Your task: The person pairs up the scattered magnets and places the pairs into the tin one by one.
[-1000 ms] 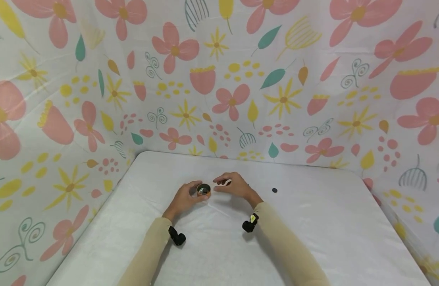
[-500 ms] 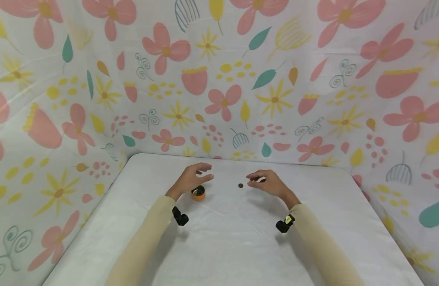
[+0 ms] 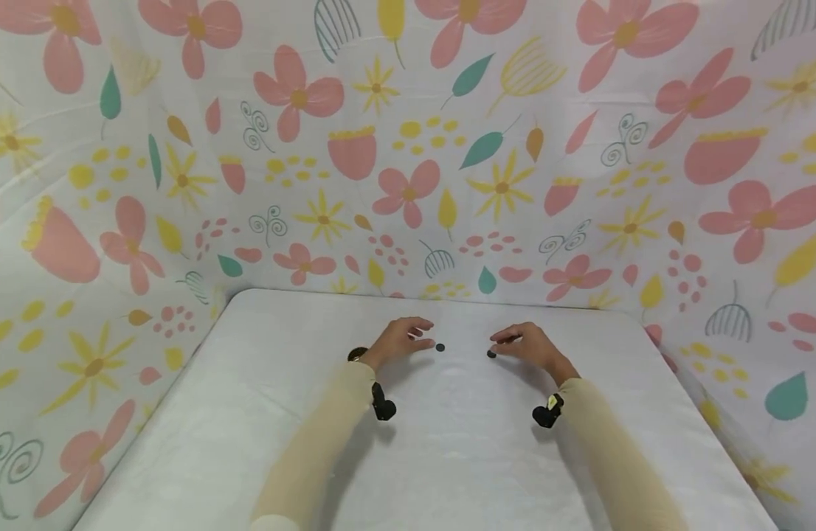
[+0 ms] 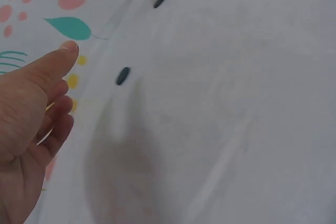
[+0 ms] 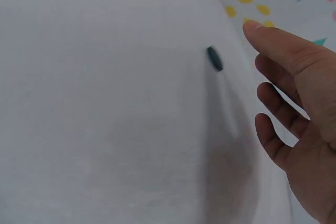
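Two round, flat black discs (image 3: 440, 347) lie near the left hand (image 3: 392, 344) and right hand (image 3: 530, 346), fingers spread; rim pinches should suit.

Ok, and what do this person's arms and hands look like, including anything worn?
The left hand and right hand are bare, without gloves. Plain beige long sleeves cover both arms down to the wrists. A small, chunky black device sits at the left wrist; a similar black unit at the right bears a yellow-green marking. No cables show.
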Action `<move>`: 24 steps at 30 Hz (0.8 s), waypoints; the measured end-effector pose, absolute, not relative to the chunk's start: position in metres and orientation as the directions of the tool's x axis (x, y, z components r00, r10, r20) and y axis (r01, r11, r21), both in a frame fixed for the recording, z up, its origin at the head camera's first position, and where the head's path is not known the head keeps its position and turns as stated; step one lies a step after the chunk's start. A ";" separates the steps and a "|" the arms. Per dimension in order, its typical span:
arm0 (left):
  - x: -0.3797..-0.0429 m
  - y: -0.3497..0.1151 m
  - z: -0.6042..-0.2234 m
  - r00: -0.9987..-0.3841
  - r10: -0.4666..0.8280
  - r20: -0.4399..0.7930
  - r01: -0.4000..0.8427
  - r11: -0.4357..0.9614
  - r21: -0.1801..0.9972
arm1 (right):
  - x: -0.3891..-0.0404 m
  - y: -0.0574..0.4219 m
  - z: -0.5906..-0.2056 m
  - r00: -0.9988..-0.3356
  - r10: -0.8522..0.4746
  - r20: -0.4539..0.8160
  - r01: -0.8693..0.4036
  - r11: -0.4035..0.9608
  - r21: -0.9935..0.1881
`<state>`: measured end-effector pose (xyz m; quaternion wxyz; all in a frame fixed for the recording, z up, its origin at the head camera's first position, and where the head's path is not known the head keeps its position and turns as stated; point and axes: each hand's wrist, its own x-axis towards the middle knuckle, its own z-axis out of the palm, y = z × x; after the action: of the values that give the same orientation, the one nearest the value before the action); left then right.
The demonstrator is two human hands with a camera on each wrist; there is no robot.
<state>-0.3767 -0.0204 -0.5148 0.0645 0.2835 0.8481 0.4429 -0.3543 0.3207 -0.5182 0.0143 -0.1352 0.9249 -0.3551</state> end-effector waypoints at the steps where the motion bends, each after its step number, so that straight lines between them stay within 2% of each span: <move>1: -0.375 -0.017 -0.518 -0.841 0.527 0.121 0.401 0.457 0.794 | -0.354 0.321 -0.522 -0.965 -0.255 0.060 -0.229 0.712 -0.664; 4: -0.371 -0.010 -0.526 -0.869 0.487 0.081 0.352 0.494 0.795 | -0.354 0.319 -0.529 -0.967 -0.249 0.054 -0.221 0.710 -0.669; 11: -0.372 -0.002 -0.543 -0.878 0.449 0.167 0.432 0.592 0.681 | -0.351 0.322 -0.537 -0.974 -0.217 0.060 -0.204 0.739 -0.642; 24: -0.371 0.018 -0.553 -0.921 0.334 0.199 0.380 0.668 0.640 | -0.346 0.321 -0.534 -0.975 -0.211 0.066 -0.206 0.757 -0.620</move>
<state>-0.3707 0.0184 -0.5528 -0.0322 0.1955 0.9127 0.3575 -0.3455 0.3213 -0.5340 0.0038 -0.1112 0.9374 -0.3301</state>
